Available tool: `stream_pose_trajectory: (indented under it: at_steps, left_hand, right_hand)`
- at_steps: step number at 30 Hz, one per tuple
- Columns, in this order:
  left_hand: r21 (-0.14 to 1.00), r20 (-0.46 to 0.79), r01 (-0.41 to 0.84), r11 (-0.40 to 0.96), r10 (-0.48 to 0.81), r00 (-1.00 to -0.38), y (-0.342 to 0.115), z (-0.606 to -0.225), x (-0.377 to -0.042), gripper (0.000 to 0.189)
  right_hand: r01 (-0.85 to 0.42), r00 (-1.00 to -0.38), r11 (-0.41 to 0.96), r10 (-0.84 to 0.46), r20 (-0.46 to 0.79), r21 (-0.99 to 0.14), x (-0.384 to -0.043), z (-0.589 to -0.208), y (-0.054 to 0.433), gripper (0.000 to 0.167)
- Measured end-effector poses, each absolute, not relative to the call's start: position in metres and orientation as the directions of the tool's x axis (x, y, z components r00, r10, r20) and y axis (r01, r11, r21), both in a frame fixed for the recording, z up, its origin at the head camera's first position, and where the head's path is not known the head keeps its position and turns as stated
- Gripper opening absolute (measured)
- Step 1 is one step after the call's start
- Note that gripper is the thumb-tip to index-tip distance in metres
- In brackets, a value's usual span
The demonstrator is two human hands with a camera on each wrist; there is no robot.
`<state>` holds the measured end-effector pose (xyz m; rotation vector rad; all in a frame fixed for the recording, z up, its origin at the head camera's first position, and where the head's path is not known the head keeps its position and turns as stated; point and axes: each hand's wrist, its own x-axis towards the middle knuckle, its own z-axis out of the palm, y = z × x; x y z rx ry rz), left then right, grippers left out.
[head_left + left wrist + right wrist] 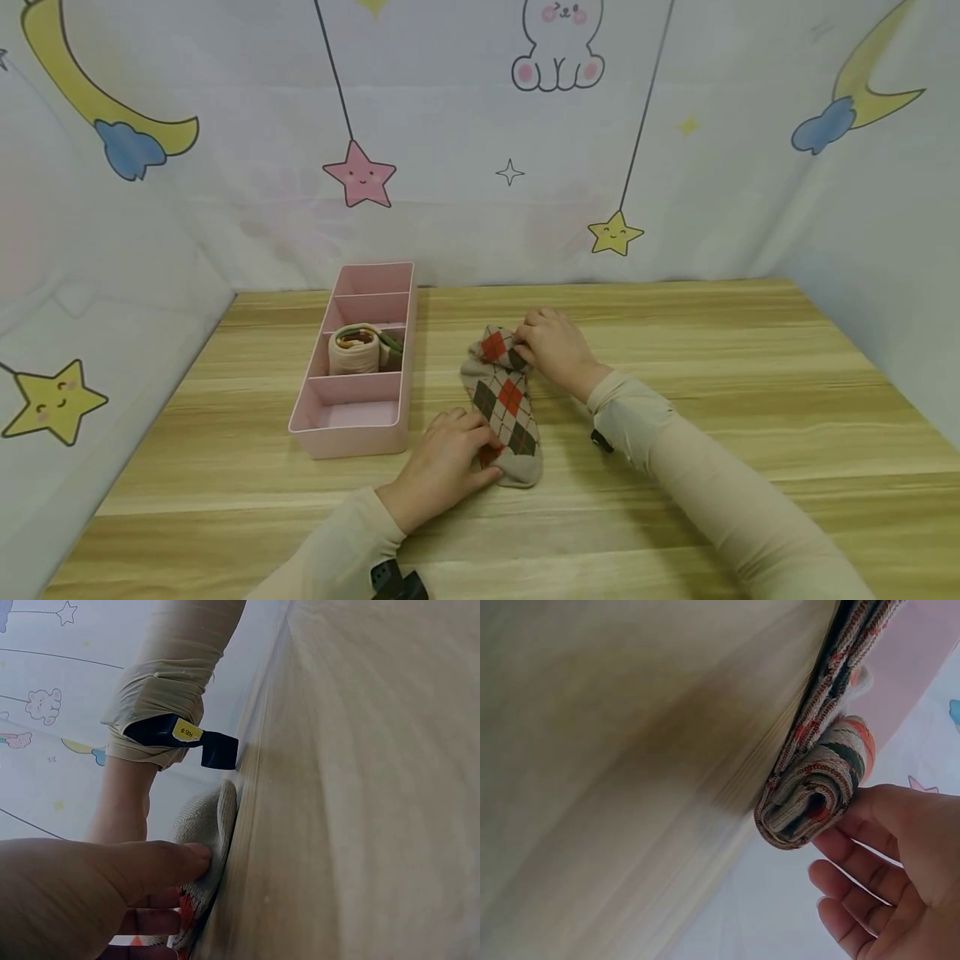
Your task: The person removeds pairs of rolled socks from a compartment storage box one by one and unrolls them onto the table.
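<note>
A beige argyle sock [512, 398] with red and dark green diamonds lies lengthwise on the table, its far end rolled up. My right hand [557, 350] pinches that roll [814, 791] between thumb and index finger; the right wrist view shows its spiral end and the other fingers spread loosely below. At the near end, my left hand [444, 460] rests along the sock's left edge. Its thumb [176, 862] lies extended against the plain toe, with the fingers partly hidden behind it.
Left of the sock stands a pink divided box [352, 442]. A rolled beige sock [354, 350] with a green and yellow edge sits in its second compartment from the front, beside a darker green roll [391, 353]. A patterned cloth wall [465, 225] borders the wooden table [712, 358].
</note>
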<state>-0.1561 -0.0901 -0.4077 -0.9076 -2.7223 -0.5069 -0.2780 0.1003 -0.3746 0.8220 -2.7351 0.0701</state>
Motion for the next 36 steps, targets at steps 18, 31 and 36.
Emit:
stream_pose_trajectory:
  at_steps: [18, 31, 36]
  left_hand:
    - [0.257, 0.328, 0.625, 0.737, 0.542, -0.774, -0.0917, -0.4085, -0.1554, 0.024]
    - [0.252, 0.326, 0.624, 0.740, 0.543, -0.774, -0.0906, -0.4093, -0.1557, 0.024]
    - [0.260, 0.324, 0.624, 0.737, 0.542, -0.776, -0.0906, -0.4091, -0.1564, 0.024]
  right_hand:
    - [-0.562, -0.819, 0.826, -0.562, 0.113, 0.039, -0.2816, -0.3753, 0.0991, 0.044]
    - [-0.557, -0.817, 0.829, -0.559, 0.145, 0.054, -0.2812, -0.3746, 0.1004, 0.038]
    - [-0.553, -0.809, 0.830, -0.555, 0.192, 0.071, -0.2809, -0.3730, 0.1006, 0.033]
